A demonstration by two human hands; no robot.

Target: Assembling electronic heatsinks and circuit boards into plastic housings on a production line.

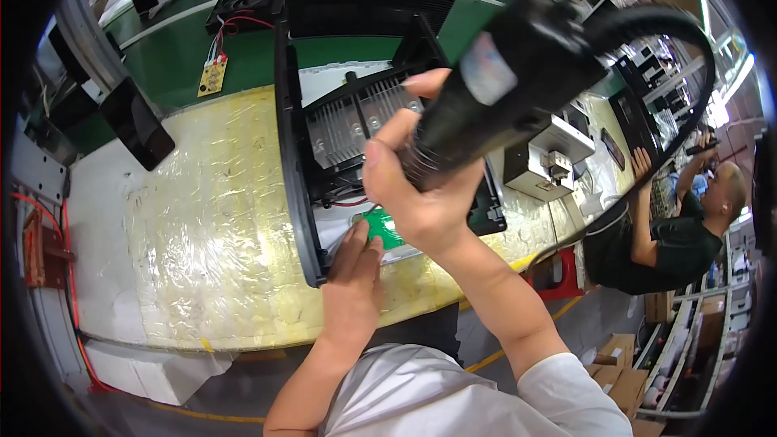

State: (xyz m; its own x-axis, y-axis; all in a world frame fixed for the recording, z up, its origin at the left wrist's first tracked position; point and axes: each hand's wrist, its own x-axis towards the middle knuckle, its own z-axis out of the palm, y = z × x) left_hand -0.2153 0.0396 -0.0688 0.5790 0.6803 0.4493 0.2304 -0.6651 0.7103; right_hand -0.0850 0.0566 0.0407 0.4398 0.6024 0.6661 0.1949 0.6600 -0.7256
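Note:
My right hand is wrapped round a black electric screwdriver; its thick body tilts up to the right and its tip points down. Below it, a small green circuit board lies in the near end of a black appliance housing. The fingers of my left hand are close together and pressed against the board's left edge, near the screwdriver's tip. Whether they also pinch a small part there, I cannot tell. Inside the housing, beyond the board, are ribbed metal heat sinks. My right hand hides part of them.
A yellowish padded bench carries the housing. Left of it stands a dark phone-like screen. Beyond, a green belt holds a black fan wired to a yellow board. A cable loops right; a co-worker is there.

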